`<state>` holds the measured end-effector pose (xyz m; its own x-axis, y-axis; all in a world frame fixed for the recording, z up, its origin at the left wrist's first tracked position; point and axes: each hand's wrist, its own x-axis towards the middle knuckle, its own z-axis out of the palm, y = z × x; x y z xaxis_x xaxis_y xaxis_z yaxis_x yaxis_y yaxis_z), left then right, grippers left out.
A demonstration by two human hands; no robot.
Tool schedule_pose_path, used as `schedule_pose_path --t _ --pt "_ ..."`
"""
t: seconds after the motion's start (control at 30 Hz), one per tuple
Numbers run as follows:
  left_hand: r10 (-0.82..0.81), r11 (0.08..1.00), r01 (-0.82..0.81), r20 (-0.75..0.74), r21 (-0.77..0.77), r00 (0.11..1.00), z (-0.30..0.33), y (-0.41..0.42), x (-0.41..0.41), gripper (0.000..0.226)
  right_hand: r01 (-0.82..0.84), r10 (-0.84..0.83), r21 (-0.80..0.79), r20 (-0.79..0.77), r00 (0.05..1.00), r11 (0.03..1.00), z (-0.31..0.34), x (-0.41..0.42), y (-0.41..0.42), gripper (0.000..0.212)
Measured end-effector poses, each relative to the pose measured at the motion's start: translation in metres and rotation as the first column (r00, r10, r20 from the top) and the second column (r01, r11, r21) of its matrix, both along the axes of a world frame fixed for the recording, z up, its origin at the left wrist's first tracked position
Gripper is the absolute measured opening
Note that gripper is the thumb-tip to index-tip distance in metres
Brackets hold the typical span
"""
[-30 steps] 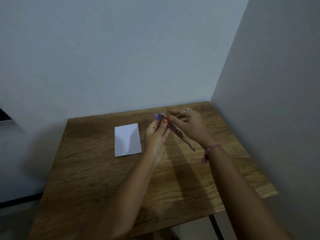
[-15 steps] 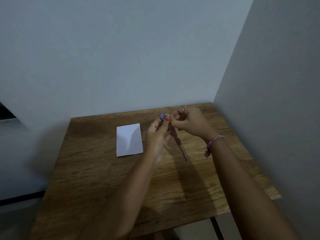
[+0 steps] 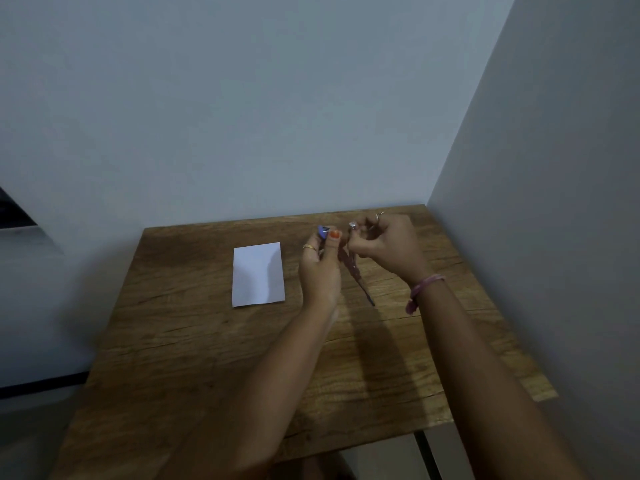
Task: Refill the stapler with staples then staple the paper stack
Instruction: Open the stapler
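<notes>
My left hand (image 3: 320, 271) holds a small blue stapler (image 3: 323, 231) above the far middle of the wooden table (image 3: 194, 358); only its blue tip shows past my thumb. A thin dark part of the stapler (image 3: 360, 278) hangs down and toward me between my hands. My right hand (image 3: 386, 249) is closed beside the left, pinching a small silvery piece (image 3: 352, 224) at its fingertips; whether this is a staple strip I cannot tell. A white paper stack (image 3: 258, 274) lies flat on the table left of my left hand.
The table stands in a corner, with a wall (image 3: 242, 116) behind and another wall (image 3: 554, 202) along its right side. A dark ledge (image 3: 14, 209) shows at the far left. A pink band (image 3: 424, 289) is on my right wrist.
My hands have drawn closer together over the stapler. The hanging dark part has swung from slanting right to pointing more steeply down toward me. The paper has not moved.
</notes>
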<state>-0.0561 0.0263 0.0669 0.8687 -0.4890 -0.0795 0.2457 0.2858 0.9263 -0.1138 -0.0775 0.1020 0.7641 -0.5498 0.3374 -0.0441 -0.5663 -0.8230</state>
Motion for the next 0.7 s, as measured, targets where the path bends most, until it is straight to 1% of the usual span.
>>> schedule_pose_path --t 0.03,0.07,0.13,0.2,0.27,0.33,0.4,0.43,0.5,0.57,0.63,0.7 --pt "0.027 1.000 -0.027 -0.009 -0.015 1.000 0.002 0.000 0.000 0.011 0.020 -0.022 0.070 0.039 0.999 0.997 -0.002 -0.001 -0.001 0.004" --pt "0.039 0.998 -0.040 -0.023 -0.048 0.999 0.005 0.001 0.000 0.011 0.034 -0.045 0.148 0.076 0.996 0.988 -0.004 -0.003 -0.003 0.008" --pt "0.021 0.985 -0.036 -0.091 -0.171 0.996 0.009 0.004 0.002 0.011 0.042 -0.098 0.330 0.156 0.983 0.943 -0.009 -0.007 -0.006 0.011" --pt "-0.037 0.953 -0.014 -0.161 -0.302 0.986 0.010 0.009 0.005 0.012 0.014 -0.147 0.487 0.236 0.961 0.873 -0.012 -0.012 -0.009 0.009" --pt "-0.108 0.916 0.008 -0.229 -0.401 0.967 0.007 0.017 0.003 0.017 -0.045 -0.172 0.617 0.287 0.942 0.786 -0.015 -0.016 -0.013 0.016" --pt "-0.173 0.884 -0.001 -0.329 -0.468 0.928 0.000 0.026 -0.002 0.035 -0.111 -0.181 0.720 0.316 0.931 0.686 -0.017 -0.020 -0.017 0.021" --pt "-0.253 0.862 -0.010 -0.446 -0.507 0.858 -0.007 0.033 -0.010 0.052 -0.182 -0.150 0.761 0.345 0.927 0.623 -0.017 -0.022 -0.021 0.019" --pt "-0.295 0.857 0.001 -0.488 -0.516 0.821 -0.011 0.035 -0.013 0.055 -0.211 -0.130 0.770 0.355 0.926 0.602 -0.017 -0.023 -0.022 0.018" --pt "-0.359 0.871 0.068 -0.535 -0.486 0.765 -0.017 0.036 -0.017 0.051 -0.250 -0.086 0.787 0.357 0.930 0.564 -0.017 -0.025 -0.022 0.018" --pt "-0.443 0.871 0.198 -0.542 -0.450 0.714 -0.017 0.034 -0.018 0.043 -0.292 -0.024 0.793 0.360 0.933 0.535 -0.017 -0.026 -0.020 0.019" --pt "-0.540 0.832 0.317 -0.534 -0.455 0.651 -0.013 0.031 -0.016 0.038 -0.322 0.033 0.790 0.359 0.933 0.522 -0.017 -0.026 -0.019 0.018" --pt "-0.602 0.793 0.367 -0.533 -0.487 0.595 -0.010 0.027 -0.012 0.035 -0.318 0.057 0.784 0.342 0.938 0.533 -0.017 -0.025 -0.017 0.017"
